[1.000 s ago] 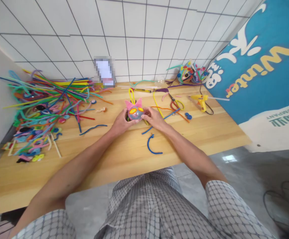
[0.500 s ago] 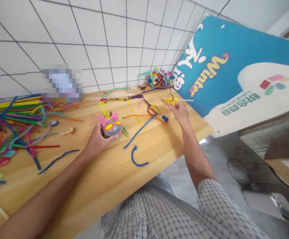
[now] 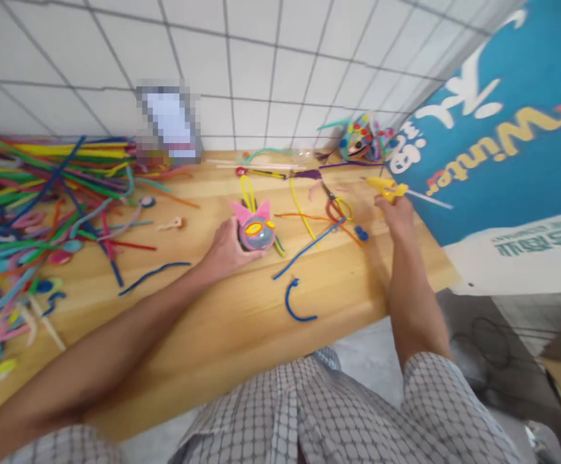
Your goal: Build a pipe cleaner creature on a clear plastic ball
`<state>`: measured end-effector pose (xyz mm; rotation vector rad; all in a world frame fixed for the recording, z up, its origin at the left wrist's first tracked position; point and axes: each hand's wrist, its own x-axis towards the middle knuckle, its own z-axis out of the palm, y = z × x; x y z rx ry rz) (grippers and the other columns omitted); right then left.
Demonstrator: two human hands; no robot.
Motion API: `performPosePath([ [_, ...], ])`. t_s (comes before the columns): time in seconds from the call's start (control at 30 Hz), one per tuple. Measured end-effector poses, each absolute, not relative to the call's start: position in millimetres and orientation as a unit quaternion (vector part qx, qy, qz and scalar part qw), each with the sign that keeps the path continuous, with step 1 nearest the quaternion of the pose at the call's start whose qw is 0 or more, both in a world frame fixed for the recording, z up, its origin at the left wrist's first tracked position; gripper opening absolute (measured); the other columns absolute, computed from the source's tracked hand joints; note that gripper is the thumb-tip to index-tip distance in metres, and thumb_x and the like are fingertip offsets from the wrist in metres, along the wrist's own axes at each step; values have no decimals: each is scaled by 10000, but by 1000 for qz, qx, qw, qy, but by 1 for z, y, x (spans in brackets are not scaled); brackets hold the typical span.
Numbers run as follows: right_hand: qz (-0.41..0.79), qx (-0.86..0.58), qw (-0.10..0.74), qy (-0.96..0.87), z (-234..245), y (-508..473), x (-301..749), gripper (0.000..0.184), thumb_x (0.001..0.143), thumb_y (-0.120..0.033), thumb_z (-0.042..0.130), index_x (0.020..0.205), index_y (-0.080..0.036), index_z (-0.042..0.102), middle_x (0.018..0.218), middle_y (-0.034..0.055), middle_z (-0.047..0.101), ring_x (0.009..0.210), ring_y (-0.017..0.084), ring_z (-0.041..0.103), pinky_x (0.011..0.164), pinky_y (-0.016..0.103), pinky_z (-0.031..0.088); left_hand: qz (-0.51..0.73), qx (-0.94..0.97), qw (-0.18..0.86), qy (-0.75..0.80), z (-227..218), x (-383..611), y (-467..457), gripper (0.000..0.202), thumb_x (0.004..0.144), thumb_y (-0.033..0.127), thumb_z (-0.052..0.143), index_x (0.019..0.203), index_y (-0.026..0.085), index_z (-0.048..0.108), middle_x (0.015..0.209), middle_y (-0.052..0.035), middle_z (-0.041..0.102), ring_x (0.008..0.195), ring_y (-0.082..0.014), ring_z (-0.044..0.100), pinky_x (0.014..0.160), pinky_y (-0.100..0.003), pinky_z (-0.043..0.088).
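Observation:
My left hand (image 3: 226,248) cups a small round craft head (image 3: 256,232) with pink ears and yellow-rimmed eyes, resting on the wooden table (image 3: 242,309). My right hand (image 3: 395,212) is stretched to the right and closed around the handle of a yellow glue gun (image 3: 387,187), whose white stick points right. Red-and-yellow scissors (image 3: 337,207) lie between the two hands. A long blue pipe cleaner (image 3: 307,248) and a curled blue one (image 3: 296,304) lie in front of the craft head.
A big heap of coloured pipe cleaners (image 3: 39,193) covers the table's left side. A second decorated ball (image 3: 360,138) sits at the back by the tiled wall. A blue poster board (image 3: 493,142) leans at the right. The table's front edge runs near my lap.
My right hand left the craft head, reached right and took hold of the yellow glue gun. My left hand stayed on the craft head. The view swung and is blurred now.

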<state>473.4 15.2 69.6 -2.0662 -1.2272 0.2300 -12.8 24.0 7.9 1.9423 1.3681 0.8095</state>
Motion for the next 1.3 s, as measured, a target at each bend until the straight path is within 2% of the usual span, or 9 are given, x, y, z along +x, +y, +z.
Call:
performPosePath([
  [0.07, 95, -791, 368, -480, 77, 11, 457, 261, 951, -460, 671, 1044, -235, 765, 1143, 134, 868, 1066, 302, 803, 979, 452, 650, 305, 746, 303, 509, 7, -13, 25, 774, 595, 464, 1060, 1131, 258, 542, 1164, -67, 717, 1062, -332, 710, 963, -474, 599],
  [0.2, 165, -710, 435, -528, 88, -14, 397, 288, 870, -534, 823, 984, -270, 801, 1088, 83, 886, 1037, 308, 820, 921, 452, 690, 352, 751, 310, 465, 4, -11, 24, 774, 746, 415, 991, 1348, 241, 536, 1313, -110, 745, 1182, -340, 745, 1026, -466, 596],
  [0.3, 202, -687, 399, -573, 89, -31, 346, 384, 864, -602, 851, 1045, -264, 831, 1070, 83, 896, 992, 320, 837, 903, 479, 705, 372, 740, 298, 474, 4, -5, 21, 809, 785, 443, 984, 1408, 228, 513, 1356, -138, 752, 1230, -359, 751, 1055, -482, 586],
  [0.53, 176, -669, 353, -630, 69, -27, 283, 349, 784, -570, 905, 913, -270, 783, 946, 81, 880, 938, 353, 855, 911, 500, 719, 351, 733, 317, 489, 11, -6, 21, 877, 616, 480, 1090, 1281, 231, 574, 1307, -139, 762, 1176, -392, 738, 1010, -519, 590],
  [0.8, 181, -670, 383, -610, 57, -29, 269, 350, 818, -469, 852, 1081, -262, 748, 1060, 93, 881, 1006, 328, 852, 990, 493, 711, 299, 747, 355, 476, 20, -16, 21, 510, 816, 523, 882, 1142, 226, 626, 1182, -136, 761, 1098, -371, 737, 959, -524, 600],
  [0.93, 174, -659, 397, -615, 66, -33, 262, 297, 840, -441, 845, 1056, -275, 730, 1001, 70, 859, 938, 309, 831, 933, 467, 705, 312, 704, 357, 529, 21, -13, 22, 638, 700, 595, 909, 1139, 251, 599, 1102, -102, 748, 1033, -387, 735, 927, -543, 600],
  [1.13, 148, -602, 417, -665, 82, -33, 250, 241, 862, -412, 853, 1052, -306, 750, 1015, 44, 855, 897, 287, 824, 890, 444, 708, 341, 647, 408, 546, 25, -8, 19, 714, 712, 731, 854, 1168, 263, 566, 1153, -106, 760, 1041, -406, 759, 918, -574, 628],
  [1.23, 130, -591, 418, -678, 85, -29, 249, 224, 888, -431, 845, 1048, -298, 762, 1009, 49, 853, 896, 284, 831, 891, 434, 708, 354, 646, 412, 536, 20, -9, 21, 755, 688, 708, 896, 1213, 277, 567, 1225, -104, 776, 1105, -417, 768, 950, -578, 632],
  [1.3, 124, -601, 418, -670, 82, -25, 249, 225, 879, -412, 855, 1055, -303, 765, 974, 33, 847, 881, 277, 828, 860, 414, 708, 353, 660, 396, 531, 14, -10, 24, 710, 679, 699, 897, 1165, 281, 592, 1147, -91, 787, 1041, -417, 767, 891, -568, 628],
])
